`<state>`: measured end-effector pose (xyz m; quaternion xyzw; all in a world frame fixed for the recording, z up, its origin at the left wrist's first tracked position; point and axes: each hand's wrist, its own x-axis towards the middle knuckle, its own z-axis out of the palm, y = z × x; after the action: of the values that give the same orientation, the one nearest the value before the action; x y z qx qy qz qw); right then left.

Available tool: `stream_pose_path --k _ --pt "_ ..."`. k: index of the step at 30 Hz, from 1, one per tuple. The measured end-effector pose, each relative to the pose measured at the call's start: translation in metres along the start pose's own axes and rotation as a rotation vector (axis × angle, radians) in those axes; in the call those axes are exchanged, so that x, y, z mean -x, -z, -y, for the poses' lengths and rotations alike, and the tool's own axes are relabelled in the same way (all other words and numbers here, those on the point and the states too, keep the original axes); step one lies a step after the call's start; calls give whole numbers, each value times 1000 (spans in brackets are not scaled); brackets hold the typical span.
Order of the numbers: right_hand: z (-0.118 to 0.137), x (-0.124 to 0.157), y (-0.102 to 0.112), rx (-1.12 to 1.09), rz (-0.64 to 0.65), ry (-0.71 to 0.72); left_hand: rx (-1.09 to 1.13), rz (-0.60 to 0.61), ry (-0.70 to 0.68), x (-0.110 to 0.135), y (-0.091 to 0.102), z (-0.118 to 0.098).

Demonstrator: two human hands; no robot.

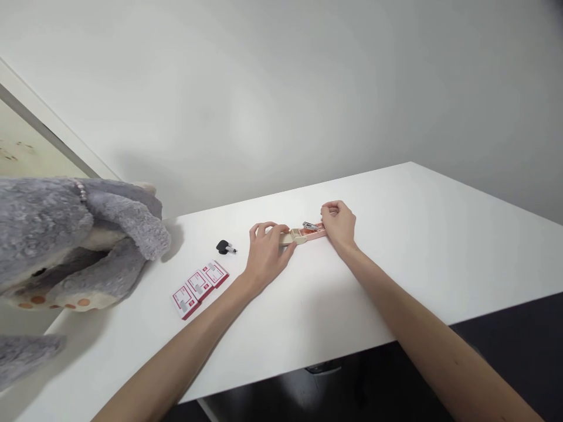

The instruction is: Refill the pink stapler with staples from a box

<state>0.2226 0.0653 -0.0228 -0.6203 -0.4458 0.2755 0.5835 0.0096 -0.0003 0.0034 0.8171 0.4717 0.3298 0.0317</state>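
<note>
A narrow hinged case [298, 237], cream on the left and pink on the right, lies opened out on the table between my hands. A small silver metal piece [310, 225], resembling a nail clipper, and something orange sit in its pink half. My left hand [266, 252] is closed around the cream half, thumb at the near side and fingers over the top. At the right end of the pink half, my right hand [341, 225] has its fingers curled together in a pinch. Whatever is between those fingertips is hidden.
On the white table [422, 246], a black key-like object [225, 247] with a silver end lies left of my left hand. Several small white-and-red boxes [199, 286] lie in a row nearer me. A grey plush toy [118, 234] occupies the left side. A wall stands behind.
</note>
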Motion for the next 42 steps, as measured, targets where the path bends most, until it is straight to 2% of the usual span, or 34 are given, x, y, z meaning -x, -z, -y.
stream_pose_path --k 4,7,13,17,20,23,26,30,34,38,42 --pt "0 7 4 -46 26 -9 -21 -5 -18 1 0 -1" --pt "-2 16 16 -118 49 -1 -66 -2 -34 2 1 -2" --pt "-9 57 66 -172 44 -27 -86 -7 -97 5 3 -5" --pt "-8 87 98 -96 -35 -62 -79 -25 -160 5 4 -8" --pt "-3 101 109 -23 129 -21 -71 -60 -226 4 7 -8" --pt "4 109 111 52 320 49 -73 -92 -270 5 10 -8" --pt "8 113 111 96 380 87 -103 -108 -291 16 17 -10" --pt "8 115 113 51 381 50 -219 -112 -240 49 36 -17" --pt "8 115 116 38 405 70 -410 -117 -101 92 72 -12" --pt "8 114 116 14 417 65 -577 -156 73 124 112 10" --pt "8 114 116 -9 430 66 -596 -105 247 143 141 36"
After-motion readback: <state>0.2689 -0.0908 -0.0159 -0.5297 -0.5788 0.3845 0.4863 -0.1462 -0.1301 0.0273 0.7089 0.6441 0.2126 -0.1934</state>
